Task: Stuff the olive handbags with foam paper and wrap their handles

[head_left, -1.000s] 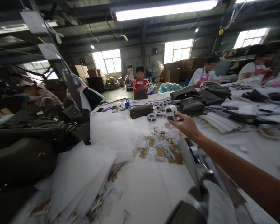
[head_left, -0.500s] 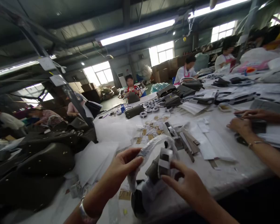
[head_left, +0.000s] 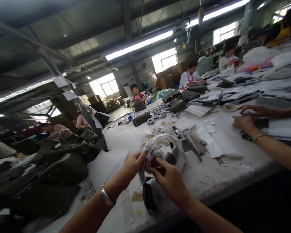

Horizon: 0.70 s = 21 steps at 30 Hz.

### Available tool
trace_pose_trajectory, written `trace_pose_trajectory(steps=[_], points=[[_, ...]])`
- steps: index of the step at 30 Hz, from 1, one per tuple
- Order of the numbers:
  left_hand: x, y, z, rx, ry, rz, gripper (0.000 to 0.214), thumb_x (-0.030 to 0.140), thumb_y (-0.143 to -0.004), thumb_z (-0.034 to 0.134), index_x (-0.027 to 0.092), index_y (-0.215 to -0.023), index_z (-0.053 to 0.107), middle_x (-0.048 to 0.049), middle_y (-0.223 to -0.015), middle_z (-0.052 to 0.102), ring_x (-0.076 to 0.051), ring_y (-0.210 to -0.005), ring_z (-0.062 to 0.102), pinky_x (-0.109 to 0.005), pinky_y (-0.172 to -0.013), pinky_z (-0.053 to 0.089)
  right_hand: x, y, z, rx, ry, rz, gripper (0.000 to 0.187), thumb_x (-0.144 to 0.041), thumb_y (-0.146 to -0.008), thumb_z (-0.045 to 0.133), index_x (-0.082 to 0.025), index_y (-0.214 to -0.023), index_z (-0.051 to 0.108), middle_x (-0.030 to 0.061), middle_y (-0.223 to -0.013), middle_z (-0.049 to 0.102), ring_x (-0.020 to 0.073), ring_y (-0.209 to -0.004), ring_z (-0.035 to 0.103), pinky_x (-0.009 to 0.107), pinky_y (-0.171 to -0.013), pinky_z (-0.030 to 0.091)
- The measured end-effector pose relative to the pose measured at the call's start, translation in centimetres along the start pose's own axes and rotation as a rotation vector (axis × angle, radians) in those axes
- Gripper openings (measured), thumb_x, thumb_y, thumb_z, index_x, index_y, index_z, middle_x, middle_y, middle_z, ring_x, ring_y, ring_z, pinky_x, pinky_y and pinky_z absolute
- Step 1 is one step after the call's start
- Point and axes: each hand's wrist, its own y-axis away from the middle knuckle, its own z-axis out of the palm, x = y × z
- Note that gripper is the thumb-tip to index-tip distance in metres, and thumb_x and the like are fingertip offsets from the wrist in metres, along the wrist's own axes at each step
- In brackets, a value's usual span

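A dark olive bag (head_left: 150,197) stands on the table in front of me, with a looped handle (head_left: 165,139) covered in thin white wrapping. My left hand (head_left: 133,165) pinches the left side of this wrapped handle between thumb and fingers. Close beside it, my right hand (head_left: 167,178) is closed around what looks like a roll of tape (head_left: 157,153), held against the handle. My right fingers partly cover the roll, so its shape is unclear.
White sheets (head_left: 106,165) and a pile of dark bags (head_left: 50,181) lie left. Ahead are tags (head_left: 161,129), grey strips (head_left: 195,145), tape rolls (head_left: 150,121) and white paper (head_left: 220,142). A co-worker's hands (head_left: 247,119) work at the right; other people sit farther back.
My right hand has moved left with the roll, from the middle of the loop to beside my left hand. My left hand still holds the handle. The view has shifted slightly.
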Motion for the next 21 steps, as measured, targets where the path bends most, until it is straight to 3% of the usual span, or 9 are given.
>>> trace_pose_trajectory(steps=[2, 6, 11, 14, 17, 21], points=[[-0.2, 0.1, -0.1, -0.047, 0.012, -0.01, 0.05, 0.058, -0.095, 0.045, 0.015, -0.099, 0.07, -0.0064, -0.091, 0.071, -0.022, -0.089, 0.065, -0.03, -0.082, 0.051, -0.2, -0.5, -0.1, -0.013, 0.03, -0.045, 0.015, -0.024, -0.087, 0.065, -0.022, -0.102, 0.069, 0.0029, -0.098, 0.075, 0.0219, -0.091, 0.071, 0.03, -0.082, 0.057], [-0.7, 0.2, -0.1, -0.021, 0.009, 0.025, 0.044, 0.059, -0.091, 0.052, 0.017, -0.088, 0.066, -0.0025, -0.08, 0.067, -0.019, -0.079, 0.062, -0.026, -0.071, 0.05, -0.2, -1.2, -1.1, -0.002, 0.308, -0.189, 0.014, -0.02, -0.084, 0.071, -0.022, -0.098, 0.071, 0.0036, -0.094, 0.075, 0.0219, -0.089, 0.069, 0.032, -0.083, 0.054], [-1.9, -0.5, 0.6, -0.012, 0.03, 0.017, 0.045, 0.061, -0.09, 0.054, 0.017, -0.089, 0.065, -0.0021, -0.083, 0.066, -0.02, -0.081, 0.061, -0.027, -0.073, 0.049, 0.7, -0.5, -4.9, -0.076, 0.457, -0.328, 0.018, -0.027, -0.093, 0.063, -0.024, -0.109, 0.071, 0.0035, -0.101, 0.074, 0.0186, -0.093, 0.069, 0.029, -0.087, 0.051], [-2.6, -1.5, 0.7, 0.092, 0.007, 0.075, 0.047, 0.062, -0.091, 0.051, 0.017, -0.094, 0.065, -0.0027, -0.084, 0.066, -0.022, -0.084, 0.06, -0.029, -0.077, 0.049, 3.2, -0.1, -9.7, 0.033, 0.514, -0.179, 0.017, -0.032, -0.094, 0.06, -0.024, -0.104, 0.072, 0.0024, -0.098, 0.075, 0.0172, -0.089, 0.07, 0.027, -0.082, 0.052], [-2.5, -2.5, 0.4, 0.211, 0.01, 0.134, 0.045, 0.061, -0.092, 0.05, 0.018, -0.089, 0.063, -0.0006, -0.078, 0.063, -0.019, -0.079, 0.057, -0.027, -0.073, 0.047, 7.1, -0.4, -15.5, 0.167, 0.659, 0.145, 0.02, -0.032, -0.092, 0.058, -0.023, -0.103, 0.072, 0.002, -0.099, 0.076, 0.0178, -0.09, 0.071, 0.025, -0.079, 0.053], [-1.9, -3.0, 0.8, 0.329, 0.0, 0.189, 0.043, 0.06, -0.092, 0.049, 0.02, -0.083, 0.058, 0.0028, -0.073, 0.057, -0.015, -0.07, 0.052, -0.024, -0.065, 0.043, 11.9, -2.2, -21.7, 0.245, 0.8, 0.309, 0.02, -0.022, -0.09, 0.054, -0.019, -0.101, 0.07, 0.0064, -0.1, 0.075, 0.0204, -0.094, 0.07, 0.029, -0.085, 0.052]])
